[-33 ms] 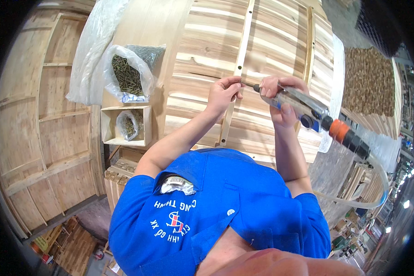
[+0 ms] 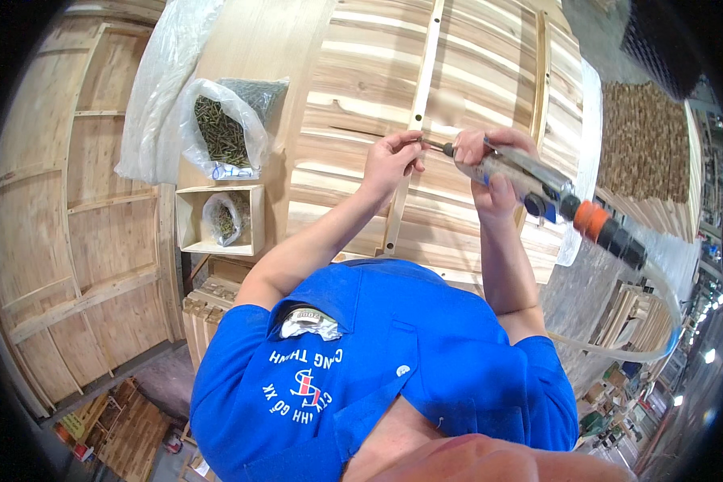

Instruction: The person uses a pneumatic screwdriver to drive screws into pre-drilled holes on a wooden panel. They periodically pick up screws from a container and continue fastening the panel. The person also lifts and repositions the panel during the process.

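Head view: the right hand (image 2: pixel 498 165) gripped a driver (image 2: pixel 542 178), its bit (image 2: pixel 434 146) pointing leftward into the left hand (image 2: pixel 392 163), which pinched its tip (contact partly hidden); off-axis pressure, apparently, could make it slip into those fingers.

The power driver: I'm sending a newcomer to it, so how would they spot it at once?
Start at the planked wooden panel at top centre, then find the person's right hand over its right part. That hand grips the power driver, a long silvery tool whose thin bit points toward the left hand. Its orange band sets it apart from the pale panel beneath.
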### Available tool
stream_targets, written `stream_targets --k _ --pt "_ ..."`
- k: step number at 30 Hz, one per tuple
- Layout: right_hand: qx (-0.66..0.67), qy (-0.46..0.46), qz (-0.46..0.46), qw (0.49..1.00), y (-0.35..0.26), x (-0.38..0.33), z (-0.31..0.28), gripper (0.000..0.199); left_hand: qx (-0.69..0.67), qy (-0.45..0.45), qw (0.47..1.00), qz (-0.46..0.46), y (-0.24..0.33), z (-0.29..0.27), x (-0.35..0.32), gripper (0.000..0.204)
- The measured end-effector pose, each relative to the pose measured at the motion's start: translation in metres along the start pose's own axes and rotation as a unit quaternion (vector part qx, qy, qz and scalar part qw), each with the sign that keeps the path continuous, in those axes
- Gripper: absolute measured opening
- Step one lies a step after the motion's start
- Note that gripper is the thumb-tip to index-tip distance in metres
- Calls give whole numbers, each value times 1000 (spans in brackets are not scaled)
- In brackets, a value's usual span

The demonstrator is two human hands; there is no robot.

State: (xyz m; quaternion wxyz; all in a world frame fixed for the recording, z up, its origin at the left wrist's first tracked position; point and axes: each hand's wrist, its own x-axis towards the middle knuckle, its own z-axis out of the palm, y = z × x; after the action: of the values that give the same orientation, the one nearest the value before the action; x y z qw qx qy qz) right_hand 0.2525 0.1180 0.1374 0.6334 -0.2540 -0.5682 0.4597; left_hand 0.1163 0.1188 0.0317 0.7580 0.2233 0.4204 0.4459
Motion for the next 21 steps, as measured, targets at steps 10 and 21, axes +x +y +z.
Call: stream_targets --k 10,21 --pt "-48 44 74 995 36 49 -8 33 95 -71 991 -62 18 0 30 50" --pt "-67 63 109 990 40 66 -3 27 142 -60 985 -81 19 -2 38 49"
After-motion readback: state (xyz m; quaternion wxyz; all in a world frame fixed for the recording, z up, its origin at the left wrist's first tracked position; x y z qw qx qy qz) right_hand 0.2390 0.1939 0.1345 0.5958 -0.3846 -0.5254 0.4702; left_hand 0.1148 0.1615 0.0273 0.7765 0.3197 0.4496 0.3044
